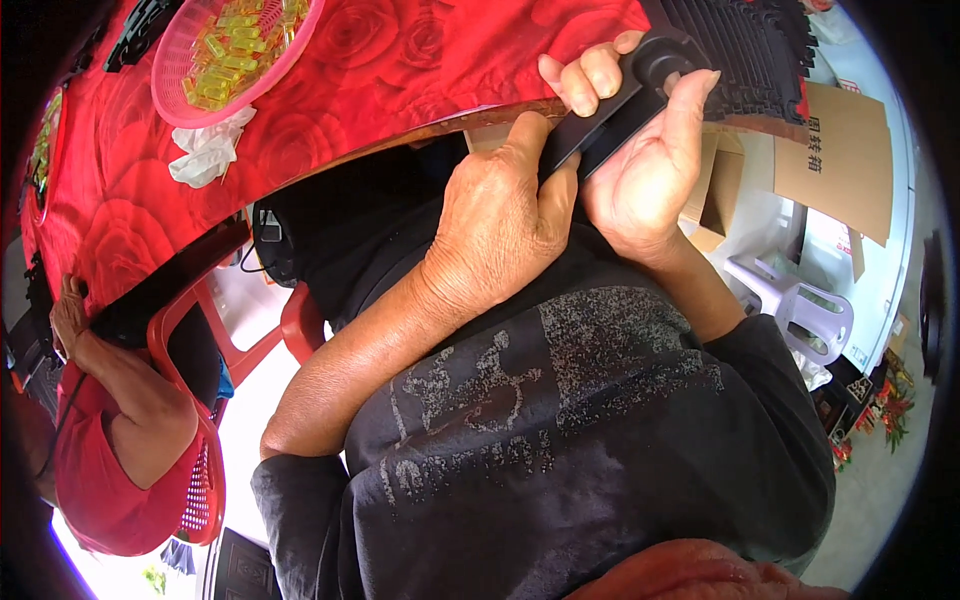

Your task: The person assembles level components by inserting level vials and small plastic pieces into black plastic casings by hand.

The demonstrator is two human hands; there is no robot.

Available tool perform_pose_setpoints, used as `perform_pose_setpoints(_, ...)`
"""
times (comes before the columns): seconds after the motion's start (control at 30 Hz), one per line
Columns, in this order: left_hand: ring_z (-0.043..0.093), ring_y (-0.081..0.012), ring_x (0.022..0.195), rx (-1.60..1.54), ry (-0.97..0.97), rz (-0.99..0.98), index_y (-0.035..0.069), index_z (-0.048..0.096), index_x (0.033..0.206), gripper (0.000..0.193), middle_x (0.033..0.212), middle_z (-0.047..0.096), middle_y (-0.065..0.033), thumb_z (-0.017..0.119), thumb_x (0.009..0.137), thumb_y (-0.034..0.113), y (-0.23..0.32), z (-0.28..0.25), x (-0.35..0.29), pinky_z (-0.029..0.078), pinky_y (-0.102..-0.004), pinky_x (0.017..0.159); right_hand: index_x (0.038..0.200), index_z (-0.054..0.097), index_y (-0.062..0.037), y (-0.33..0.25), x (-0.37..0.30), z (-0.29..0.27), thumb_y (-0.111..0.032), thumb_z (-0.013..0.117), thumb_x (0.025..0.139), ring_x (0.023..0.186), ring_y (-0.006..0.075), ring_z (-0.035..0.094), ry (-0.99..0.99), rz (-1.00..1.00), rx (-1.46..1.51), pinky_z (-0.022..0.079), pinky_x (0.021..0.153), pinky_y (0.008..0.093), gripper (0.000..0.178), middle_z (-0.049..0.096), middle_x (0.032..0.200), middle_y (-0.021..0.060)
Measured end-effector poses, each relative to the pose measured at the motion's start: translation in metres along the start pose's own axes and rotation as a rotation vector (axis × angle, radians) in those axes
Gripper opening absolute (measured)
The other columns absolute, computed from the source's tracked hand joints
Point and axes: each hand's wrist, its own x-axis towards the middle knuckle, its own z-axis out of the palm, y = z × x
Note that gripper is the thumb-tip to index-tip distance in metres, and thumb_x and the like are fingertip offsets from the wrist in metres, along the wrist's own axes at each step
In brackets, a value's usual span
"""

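Both my hands grasp a flat black plastic part [625, 100] with a round recess: left grip [505, 215] low, right grip [640, 150] wrapped around.

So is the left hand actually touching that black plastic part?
Touching. The head view shows the left hand with its thumb pressed along the black plastic part, while the right hand wraps its fingers around the part's far end.

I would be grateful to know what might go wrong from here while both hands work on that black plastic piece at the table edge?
The black plastic part is held off the table edge, over the lap; a slip of the right hand or left hand could drop it. The pink basket of yellow pieces sits close to that edge, so a knock may spill it.
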Motion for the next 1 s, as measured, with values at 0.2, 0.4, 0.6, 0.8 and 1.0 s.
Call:
perform_pose_setpoints(0.2,0.064,-0.0465,0.070,-0.004,-0.005,-0.084,-0.003,0.055,0.094,0.023,0.070,0.061,-0.0270,0.065,0.087,0.016,0.000,0.000,0.005,0.052,-0.0506,0.066,0.109,0.049,-0.0041,0.000,0.001,0.004,-0.060,0.030,0.102,0.079,0.0181,0.045,0.044,-0.009,-0.066,0.040,0.096,0.0409,0.059,0.048,0.088,0.0055)
perform_pose_setpoints(0.4,0.064,-0.0445,0.073,-0.042,0.028,-0.061,-0.003,0.056,0.087,0.021,0.070,0.061,-0.0256,0.066,0.086,0.015,0.003,0.002,0.009,0.052,-0.0486,0.066,0.108,0.048,-0.0024,-0.001,0.000,0.008,-0.060,0.031,0.101,0.078,0.0185,0.044,0.015,0.042,0.008,0.041,0.093,0.0371,0.061,0.048,0.088,0.0070)
perform_pose_setpoints(0.6,0.064,-0.0444,0.069,-0.010,0.088,-0.036,-0.003,0.056,0.086,0.019,0.068,0.061,-0.0254,0.064,0.086,0.014,0.007,0.002,0.009,0.051,-0.0485,0.064,0.108,0.048,-0.0040,0.001,0.000,0.011,-0.062,0.031,0.100,0.079,0.0179,0.045,0.037,0.081,-0.004,0.041,0.090,0.0351,0.061,0.048,0.087,0.0065)
perform_pose_setpoints(0.8,0.063,-0.0446,0.065,-0.054,0.080,-0.110,-0.002,0.058,0.092,0.016,0.064,0.060,-0.0250,0.062,0.087,0.012,0.013,0.001,0.007,0.051,-0.0489,0.060,0.106,0.048,-0.0051,0.001,-0.001,0.013,-0.064,0.034,0.099,0.079,0.0170,0.046,0.067,0.100,-0.086,0.043,0.078,0.0296,0.062,0.048,0.086,0.0063)
perform_pose_setpoints(1.0,0.064,-0.0451,0.071,-0.125,0.108,-0.062,-0.003,0.058,0.090,0.016,0.068,0.060,-0.0270,0.061,0.088,0.013,0.004,0.004,0.008,0.050,-0.0495,0.062,0.104,0.049,-0.0045,0.007,0.001,0.010,-0.064,0.037,0.098,0.078,0.0170,0.047,0.089,0.109,-0.094,0.043,0.074,0.0285,0.061,0.050,0.085,0.0072)
